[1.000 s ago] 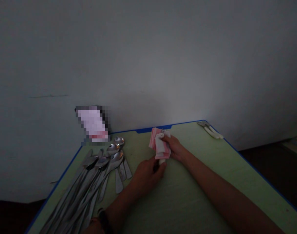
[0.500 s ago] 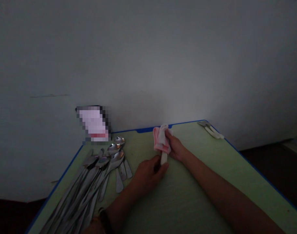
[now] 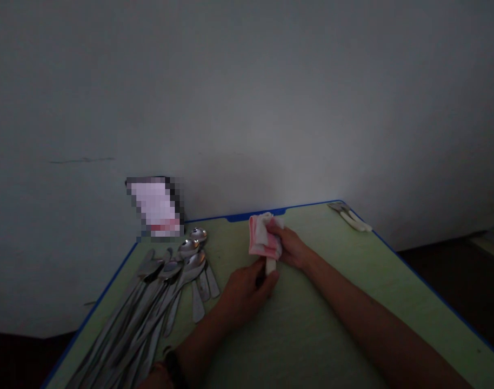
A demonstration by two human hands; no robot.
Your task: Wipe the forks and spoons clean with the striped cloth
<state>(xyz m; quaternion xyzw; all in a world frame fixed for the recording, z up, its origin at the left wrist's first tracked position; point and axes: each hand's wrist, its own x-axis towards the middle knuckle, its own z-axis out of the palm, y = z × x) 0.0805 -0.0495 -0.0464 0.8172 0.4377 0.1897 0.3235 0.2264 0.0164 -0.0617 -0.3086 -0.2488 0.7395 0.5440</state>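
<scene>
My left hand [image 3: 251,289] is closed on the white handle [image 3: 271,265] of a fork, near the middle of the table. A pink and white cloth [image 3: 263,237] is wrapped round the fork's upper part, so its metal head is hidden now. My right hand [image 3: 291,246] grips the cloth from the right side, pressing it round the fork just above my left hand. The handle's lower end disappears between my left thumb and fingers.
Several metal spoons [image 3: 189,248] and other long cutlery lie heaped on the left of the green table [image 3: 312,324]. White-handled forks [image 3: 350,217] lie at the far right corner. A blurred-out phone-like device [image 3: 153,205] leans on the wall [image 3: 247,108].
The cloth slid up the fork, baring more handle half a second ago, then came back down a little with my right hand. Metal tips showed above the cloth at first. My left hand barely moved.
</scene>
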